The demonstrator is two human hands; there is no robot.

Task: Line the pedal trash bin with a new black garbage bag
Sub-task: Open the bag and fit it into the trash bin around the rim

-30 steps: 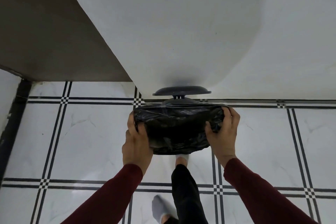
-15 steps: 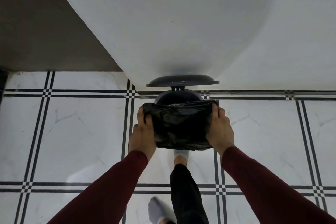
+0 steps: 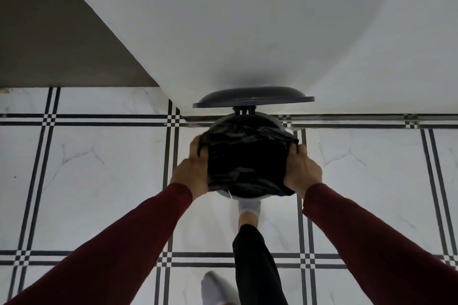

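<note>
Nearest, a white-socked foot [image 3: 249,205] is being kept at the base of the round dark grey plastic pedal bin [image 3: 272,122], whose domed lid [image 3: 252,99] is being held raised against the white wall [image 3: 247,20]. Compared with a second ago, the crinkled glossy black garbage bag [image 3: 247,156] is being lowered onto the bin's mouth, so seating is judged begun. Its bunched edges are being gripped by the left hand [image 3: 192,171] and the right hand [image 3: 301,171], fingers curled into plastic.
</note>
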